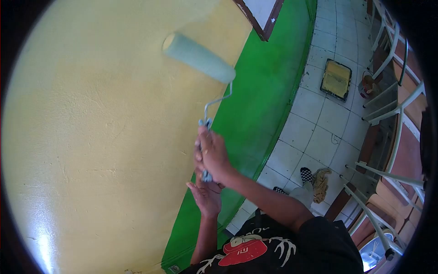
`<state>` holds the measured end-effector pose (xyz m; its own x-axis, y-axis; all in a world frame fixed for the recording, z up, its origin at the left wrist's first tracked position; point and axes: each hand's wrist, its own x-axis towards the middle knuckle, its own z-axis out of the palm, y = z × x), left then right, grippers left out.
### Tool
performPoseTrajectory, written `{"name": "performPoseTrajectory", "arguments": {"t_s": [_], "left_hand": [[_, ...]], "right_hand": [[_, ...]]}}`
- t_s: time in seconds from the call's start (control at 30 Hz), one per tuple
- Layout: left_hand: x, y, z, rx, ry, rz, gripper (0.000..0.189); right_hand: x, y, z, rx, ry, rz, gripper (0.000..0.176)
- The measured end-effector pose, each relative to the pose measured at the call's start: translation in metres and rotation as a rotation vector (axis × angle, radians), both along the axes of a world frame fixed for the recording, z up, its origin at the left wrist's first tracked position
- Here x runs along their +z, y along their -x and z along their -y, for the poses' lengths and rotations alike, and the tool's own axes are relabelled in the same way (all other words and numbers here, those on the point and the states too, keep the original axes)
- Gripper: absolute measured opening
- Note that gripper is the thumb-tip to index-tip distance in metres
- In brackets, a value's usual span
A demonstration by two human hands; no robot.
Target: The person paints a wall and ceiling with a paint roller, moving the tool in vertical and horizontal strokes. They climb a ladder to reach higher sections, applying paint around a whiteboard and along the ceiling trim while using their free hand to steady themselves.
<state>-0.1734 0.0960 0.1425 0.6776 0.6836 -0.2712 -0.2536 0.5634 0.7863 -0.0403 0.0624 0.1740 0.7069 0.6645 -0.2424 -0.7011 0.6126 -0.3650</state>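
My right hand [214, 153] is wrapped round the handle of a paint roller [200, 57]. Just below it, my left hand [207, 197] is at the lower end of the same handle, its thumb sticking out and its fingers partly hidden behind the grip. The roller's pale, fluffy sleeve lies tilted over the yellow part of the wall [114, 128], joined to the handle by a bent wire frame. One end of the sleeve reaches close to the green band [248, 100] along the wall's lower part.
On the white tiled floor [315, 109] sits a paint tray [336, 80] with yellow paint, beside a small bucket [367, 86]. Chairs with pale metal frames [404, 109] crowd the right side. A brown cloth [321, 185] lies by my feet. A brown-framed board [262, 18] hangs above.
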Motion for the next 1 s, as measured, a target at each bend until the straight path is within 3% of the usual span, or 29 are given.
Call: {"name": "performPoseTrajectory", "arguments": {"t_s": [0.03,0.1,0.3,0.5,0.6,0.7,0.87,1.0], "left_hand": [[0.004,-0.003,0.001,0.005,-0.001,0.000,0.092],[0.015,-0.010,0.007,-0.425,-0.483,-0.125,0.090],[0.013,-0.007,0.013,-0.394,-0.539,-0.280,0.086],[0.011,0.003,-0.001,-0.298,-0.523,-0.290,0.078],[0.007,0.012,-0.013,-0.190,-0.572,-0.375,0.075],[0.013,0.012,-0.005,-0.236,-0.544,-0.329,0.085],[0.020,0.016,0.009,-0.348,-0.559,-0.311,0.082],[0.016,0.021,0.009,-0.346,-0.565,-0.319,0.081]], "right_hand": [[-0.001,-0.016,0.003,-0.014,-0.004,0.004,0.042],[-0.003,-0.048,0.010,-0.027,-0.013,-0.004,0.041],[-0.013,-0.096,0.016,-0.069,-0.044,0.023,0.039],[-0.013,-0.016,0.009,-0.010,0.015,-0.038,0.041],[-0.023,0.017,0.001,0.000,0.024,0.073,0.043],[-0.020,0.014,0.004,-0.017,0.022,0.086,0.043],[-0.017,-0.044,0.013,-0.033,-0.018,-0.038,0.042],[-0.019,-0.020,0.011,-0.019,0.005,-0.040,0.043]]}}
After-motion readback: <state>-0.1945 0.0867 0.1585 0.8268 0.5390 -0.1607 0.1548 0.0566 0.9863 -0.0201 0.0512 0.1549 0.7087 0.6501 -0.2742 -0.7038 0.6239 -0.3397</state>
